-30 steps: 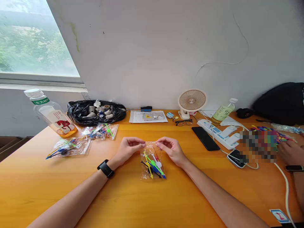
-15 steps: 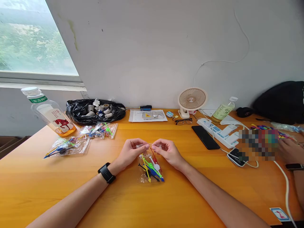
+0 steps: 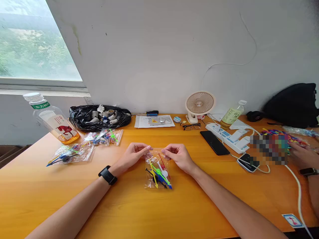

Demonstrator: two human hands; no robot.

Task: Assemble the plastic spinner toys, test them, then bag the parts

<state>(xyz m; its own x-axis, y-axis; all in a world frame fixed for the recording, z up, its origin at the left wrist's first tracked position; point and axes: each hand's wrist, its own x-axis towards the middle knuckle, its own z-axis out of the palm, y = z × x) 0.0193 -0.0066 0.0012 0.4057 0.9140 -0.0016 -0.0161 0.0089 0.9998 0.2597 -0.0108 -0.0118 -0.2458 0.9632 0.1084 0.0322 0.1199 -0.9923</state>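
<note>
A clear plastic bag (image 3: 149, 183) hangs or rests in front of me at the middle of the table. Inside it are coloured clock hands (image 3: 159, 174) in yellow, green, blue, white, red and black. My left hand (image 3: 136, 154) pinches the bag's top left corner between thumb and fingers. At the top right corner, my right hand (image 3: 178, 156) pinches it the same way. Two more filled plastic bags, a nearer one (image 3: 84, 155) and a farther one (image 3: 119, 136), lie to the left of my left hand.
Behind the left bags stand a tilted-looking bottle (image 3: 53, 121) and a black bag (image 3: 74, 114) with scraps. A fan (image 3: 200, 103), glasses (image 3: 191, 126), phone (image 3: 214, 142) and power strip (image 3: 226, 137) lie toward the right. A co-worker's hand (image 3: 301, 154) is at far right, near colourful pieces.
My hands have moved apart along the bag's top edge, the left one leftward and the right one slightly rightward. The bag's top now spreads wider between them.
</note>
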